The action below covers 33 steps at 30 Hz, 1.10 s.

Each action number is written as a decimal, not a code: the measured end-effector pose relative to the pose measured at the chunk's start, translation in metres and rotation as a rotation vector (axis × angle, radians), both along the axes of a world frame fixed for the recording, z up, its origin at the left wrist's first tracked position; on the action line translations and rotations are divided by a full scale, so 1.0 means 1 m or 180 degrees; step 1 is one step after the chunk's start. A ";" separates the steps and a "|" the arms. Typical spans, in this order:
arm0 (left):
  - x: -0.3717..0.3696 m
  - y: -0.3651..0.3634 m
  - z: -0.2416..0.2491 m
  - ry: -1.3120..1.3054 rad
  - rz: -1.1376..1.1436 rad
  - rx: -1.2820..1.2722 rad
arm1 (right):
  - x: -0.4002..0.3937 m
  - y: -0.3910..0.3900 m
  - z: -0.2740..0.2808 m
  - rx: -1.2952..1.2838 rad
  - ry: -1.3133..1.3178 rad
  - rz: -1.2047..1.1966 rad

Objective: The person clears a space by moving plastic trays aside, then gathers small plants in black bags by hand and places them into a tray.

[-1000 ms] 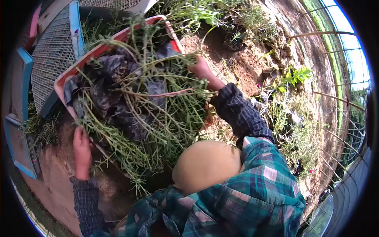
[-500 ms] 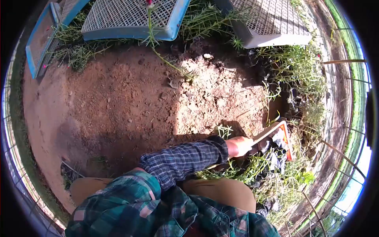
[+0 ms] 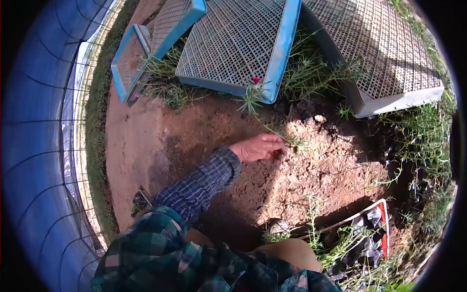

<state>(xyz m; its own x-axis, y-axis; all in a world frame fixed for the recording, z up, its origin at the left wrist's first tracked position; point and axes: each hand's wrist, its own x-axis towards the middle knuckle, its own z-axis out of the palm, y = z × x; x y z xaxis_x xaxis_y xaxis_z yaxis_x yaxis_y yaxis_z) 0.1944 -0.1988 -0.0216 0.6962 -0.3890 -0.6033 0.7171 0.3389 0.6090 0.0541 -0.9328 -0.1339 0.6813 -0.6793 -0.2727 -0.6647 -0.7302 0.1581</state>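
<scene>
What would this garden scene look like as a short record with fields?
place: bare reddish soil inside a netted enclosure
hand in view: one hand, reaching out to a small green seedling on the soil; which hand it is cannot be told
sleeve: dark checked
behind: upturned blue mesh trays
lower right: red-rimmed tray of bagged seedlings

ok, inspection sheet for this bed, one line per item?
Surface: bare reddish soil, part sunlit, part in shade.
Job's things: seedling lying on the soil; red-rimmed tray of bagged plants at lower right.
Clutter: blue mesh trays and a grey mesh tray, upturned on grassy stems.
Grippers: left hand with its fingers bunched on the seedling; right hand not in view.
Cables: nothing seen.
Surroundings: blue netting on wire hoops to the left.
</scene>
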 end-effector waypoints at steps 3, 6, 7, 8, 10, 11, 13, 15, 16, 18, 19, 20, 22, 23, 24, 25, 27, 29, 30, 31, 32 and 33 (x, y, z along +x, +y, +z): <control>-0.007 0.093 0.049 0.0216 0.1628 0.0182 | 0.007 0.009 -0.012 0.0130 0.0046 -0.0037; 0.016 0.126 0.087 0.0285 0.2911 0.0074 | 0.007 0.008 -0.016 0.0221 0.0099 -0.0125; 0.030 0.124 0.092 0.0250 0.2874 0.0084 | 0.007 0.006 -0.016 0.0220 0.0091 -0.0162; 0.044 0.120 0.092 0.0427 0.3221 0.0384 | 0.007 0.007 -0.016 0.0202 0.0071 -0.0198; 0.059 0.123 0.079 0.0578 0.3615 0.0166 | 0.002 0.006 -0.012 0.0151 0.0030 -0.0245; 0.061 0.124 0.068 0.0604 0.3642 0.0133 | 0.000 0.005 -0.011 0.0136 0.0042 -0.0225; 0.071 0.098 0.073 -0.0093 0.3838 -0.0053 | -0.003 0.000 -0.006 0.0071 0.0078 -0.0181; 0.081 0.082 0.102 0.0097 0.4179 -0.0197 | -0.002 -0.002 -0.001 0.0006 0.0078 -0.0113; 0.081 0.086 0.117 0.0085 0.4297 -0.0201 | -0.004 -0.002 0.002 -0.0033 0.0072 -0.0108; 0.080 0.108 0.155 -0.0105 0.4445 -0.0002 | -0.008 -0.005 0.006 -0.0068 0.0050 -0.0108; 0.077 0.121 0.175 -0.0264 0.4491 0.0190 | -0.012 -0.007 0.008 -0.0089 0.0053 -0.0109; 0.074 0.139 0.194 -0.0615 0.4539 0.0276 | -0.016 -0.008 0.011 -0.0124 0.0060 -0.0126; 0.057 0.193 0.233 -0.1502 0.4122 0.0710 | -0.024 -0.011 0.019 -0.0176 0.0031 -0.0157; 0.041 0.221 0.253 -0.2022 0.3647 0.1050 | -0.027 -0.014 0.024 -0.0220 0.0020 -0.0163; 0.021 0.233 0.279 -0.2160 0.3238 0.1782 | -0.031 -0.017 0.031 -0.0254 0.0009 -0.0169; 0.005 0.241 0.307 -0.2281 0.2807 0.2487 | -0.035 -0.018 0.039 -0.0310 -0.0009 -0.0173; -0.023 0.275 0.341 -0.2309 0.2940 0.2548 | -0.038 -0.017 0.059 -0.0433 -0.0025 -0.0186; -0.062 0.294 0.364 -0.2378 0.3178 0.2912 | -0.035 -0.018 0.081 -0.0586 -0.0034 -0.0125; -0.078 0.292 0.373 -0.2425 0.3696 0.3001 | -0.033 -0.019 0.093 -0.0669 -0.0027 -0.0090; -0.092 0.294 0.378 -0.2456 0.4212 0.3071 | -0.028 -0.017 0.105 -0.0778 0.0008 -0.0062; -0.113 0.309 0.378 -0.2484 0.4323 0.2985 | -0.023 -0.013 0.119 -0.0873 0.0005 -0.0019; -0.133 0.327 0.377 -0.2909 0.4377 0.3387 | -0.014 -0.013 0.133 -0.0987 0.0023 0.0023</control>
